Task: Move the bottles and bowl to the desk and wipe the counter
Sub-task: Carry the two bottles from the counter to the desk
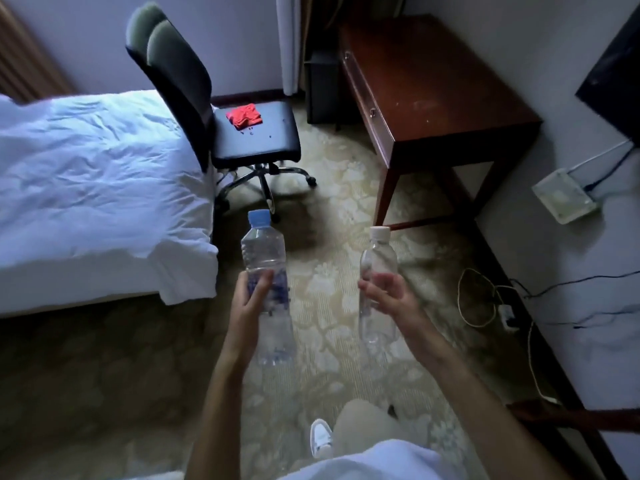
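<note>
The white-sheeted bed (93, 188) fills the left of my view, and I read it only as a boundary: the way ahead runs over the pale flower-patterned carpet (332, 188) between the bed's right-hand edge and the wall.

Ahead on the right stands the dark red-brown wooden counter with a drawer (436, 95), its far corner pushed into the wall, its near corner toward me. Its top looks bare, and I judge it the place both bottles are bound for.

The black swivel chair with a green headrest (214, 109) stands between the bed and the counter's left edge, turned sideways. A crumpled red cloth (244, 116) lies on its seat, probably kept handy for the wiping.

My left hand (249, 299) is wrapped round the middle of the larger clear plastic bottle with a blue cap (265, 251), thumb across the label. My right hand (391, 292) is closed round the slimmer clear plastic bottle with a white cap (375, 258) at mid-body. Both are carried upright, cap up, well apart from each other and clear of the bed, one per hand so they go in a single trip.

The bowl and the surface to be wiped are not in sight, so those steps seem still to come.

A white cable (476, 299) loops on the carpet near the right wall, worth stepping round.
</note>
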